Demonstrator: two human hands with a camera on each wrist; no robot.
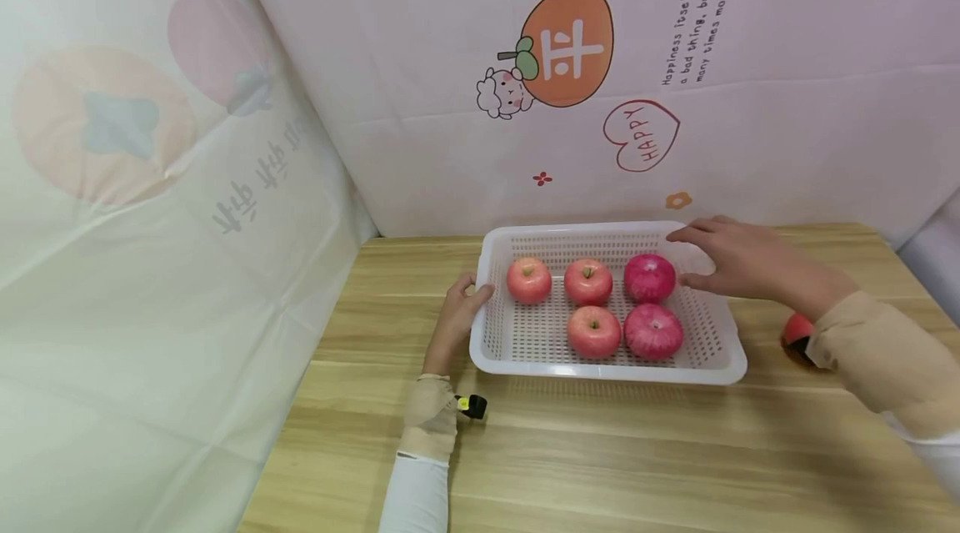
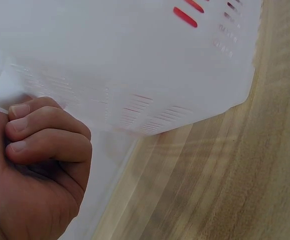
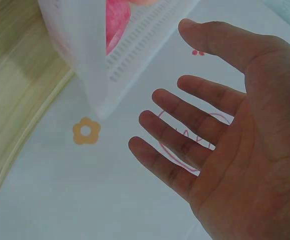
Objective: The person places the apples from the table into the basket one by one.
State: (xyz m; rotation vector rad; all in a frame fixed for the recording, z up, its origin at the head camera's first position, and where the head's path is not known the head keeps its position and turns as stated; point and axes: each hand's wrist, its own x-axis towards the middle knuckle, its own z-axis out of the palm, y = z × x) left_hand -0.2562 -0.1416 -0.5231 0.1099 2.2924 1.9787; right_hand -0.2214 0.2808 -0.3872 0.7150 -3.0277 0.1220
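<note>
A white plastic basket [image 1: 517,368] with slotted walls stands on the table. Inside are three light red apples [image 1: 528,281] with stems, and two dark pink round fruits [image 1: 653,331] at the right. My left hand [image 1: 453,318] grips the basket's left rim; in the left wrist view its fingers [image 2: 47,142] curl at the rim's edge. Above the basket's right end hovers my right hand [image 1: 738,258], thumb and fingers apart, near the upper dark pink fruit [image 1: 649,278]. The right wrist view shows that palm bare, its fingers [image 3: 199,97] spread and relaxed.
A red round thing [image 1: 797,328] lies on the wooden table [image 1: 570,458] at the right, partly hidden by the right sleeve. Behind the basket rises a printed cloth wall [image 1: 435,158]; another pale cloth [image 1: 150,291] hangs at the left.
</note>
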